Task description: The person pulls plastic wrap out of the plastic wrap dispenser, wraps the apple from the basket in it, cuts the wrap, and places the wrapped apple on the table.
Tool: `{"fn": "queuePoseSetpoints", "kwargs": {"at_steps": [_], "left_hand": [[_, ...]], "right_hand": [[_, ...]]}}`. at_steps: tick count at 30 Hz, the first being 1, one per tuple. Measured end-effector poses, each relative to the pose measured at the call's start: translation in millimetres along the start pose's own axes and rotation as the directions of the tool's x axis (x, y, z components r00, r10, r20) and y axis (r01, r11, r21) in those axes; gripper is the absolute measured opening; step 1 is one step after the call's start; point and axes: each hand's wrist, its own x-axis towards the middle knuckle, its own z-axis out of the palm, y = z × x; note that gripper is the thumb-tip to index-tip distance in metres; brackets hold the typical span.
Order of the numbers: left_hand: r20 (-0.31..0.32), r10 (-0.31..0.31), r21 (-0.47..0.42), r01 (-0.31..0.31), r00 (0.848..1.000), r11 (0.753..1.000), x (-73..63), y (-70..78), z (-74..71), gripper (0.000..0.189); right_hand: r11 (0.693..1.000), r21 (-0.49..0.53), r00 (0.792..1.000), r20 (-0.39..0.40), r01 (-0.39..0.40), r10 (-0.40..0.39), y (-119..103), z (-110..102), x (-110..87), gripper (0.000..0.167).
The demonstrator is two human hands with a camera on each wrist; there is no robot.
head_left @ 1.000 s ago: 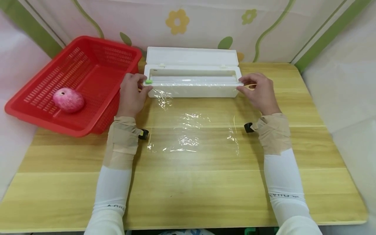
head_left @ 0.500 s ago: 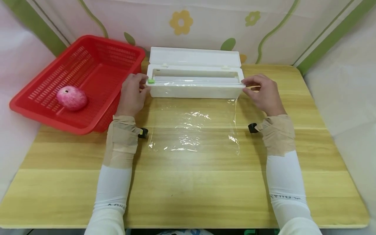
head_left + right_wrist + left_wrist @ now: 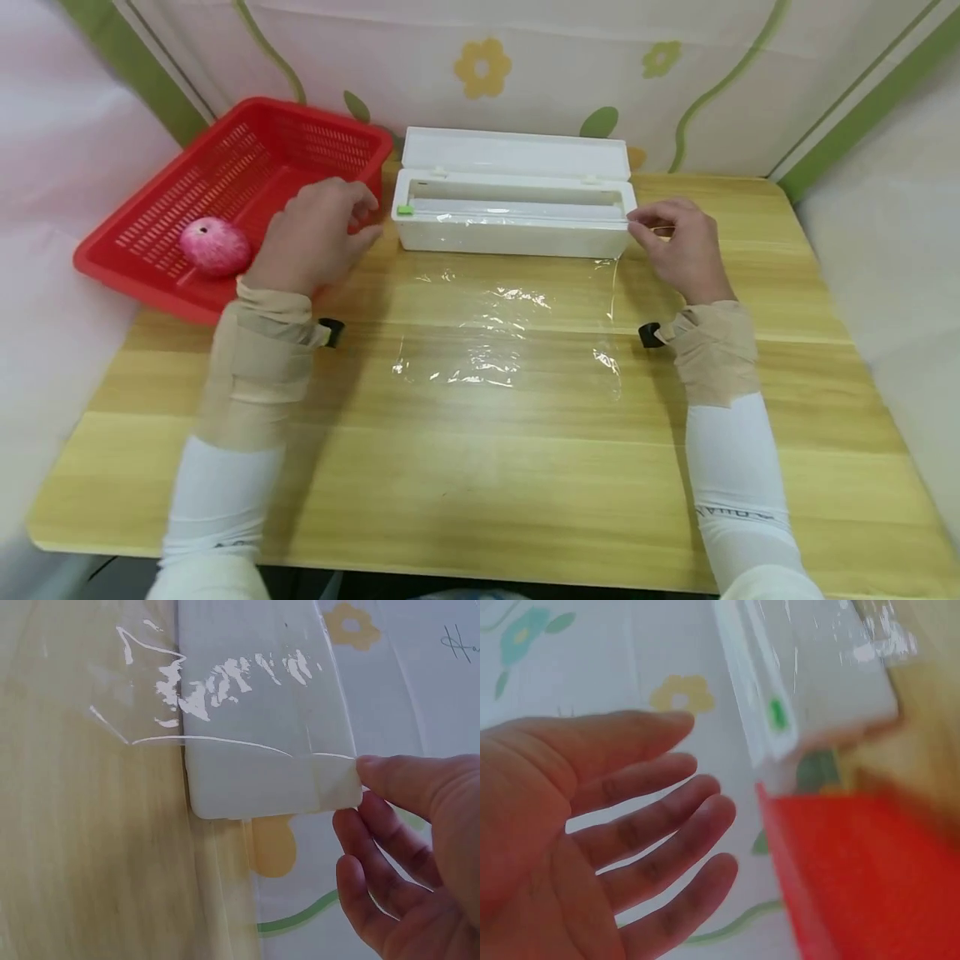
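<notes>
A white cling film dispenser (image 3: 517,237) stands at the back of the table, lid raised, with the roll inside. Clear cling film (image 3: 495,325) runs over its front and lies across the tabletop. The green slide cutter (image 3: 405,210) sits at the left end of its rail. My right hand (image 3: 682,250) pinches the dispenser's right front corner; in the right wrist view its thumb (image 3: 397,776) is on the edge, fingers against the end. My left hand (image 3: 311,237) hovers between the dispenser and the red basket (image 3: 255,179), fingers loosely bent, holding nothing.
In the basket at the left lies a round pink thing (image 3: 215,247) with a pale end and a dark spot. Behind the dispenser rises a flower-patterned cloth (image 3: 555,50). The wooden table (image 3: 487,508) extends toward me.
My left hand has let go of the dispenser's left end and moved left toward the basket. The right hand keeps to the right end. The head view has shifted slightly.
</notes>
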Motion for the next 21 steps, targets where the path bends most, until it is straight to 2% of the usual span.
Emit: {"fn": "queuePoseSetpoints", "kwargs": {"at_steps": [2,4,8,12,16,21], "left_hand": [[0.050,-0.004,0.085,-0.001,0.999,0.996,4.4,-5.2,-14.2,0.043],[0.102,-0.006,0.158,-0.010,0.995,0.987,9.9,-18.5,-27.3,0.043],[0.220,0.000,0.232,-0.052,0.975,0.971,23.7,-62.7,-46.7,0.038],[0.317,0.019,0.295,-0.117,0.948,0.948,40.6,-104.5,-55.5,0.035],[0.357,-0.027,0.348,-0.106,0.934,0.931,49.4,-128.7,-59.9,0.036],[0.343,-0.110,0.396,-0.037,0.933,0.918,50.3,-139.3,-61.8,0.049]], "right_hand": [[1.000,-0.008,1.000,-0.018,-0.013,0.013,-0.2,-0.3,-0.4,0.024],[1.000,-0.009,0.999,-0.028,-0.015,0.015,-0.9,0.3,-0.3,0.024],[1.000,0.021,0.999,-0.038,0.003,-0.002,-2.7,4.0,-0.8,0.023],[0.999,0.035,0.998,-0.058,0.011,-0.009,-1.2,4.8,-6.1,0.021],[0.999,0.034,0.997,-0.080,0.006,-0.003,-0.6,2.6,-11.6,0.020],[0.999,0.036,0.996,-0.090,-0.019,0.022,-1.0,0.3,-16.7,0.020]]}}
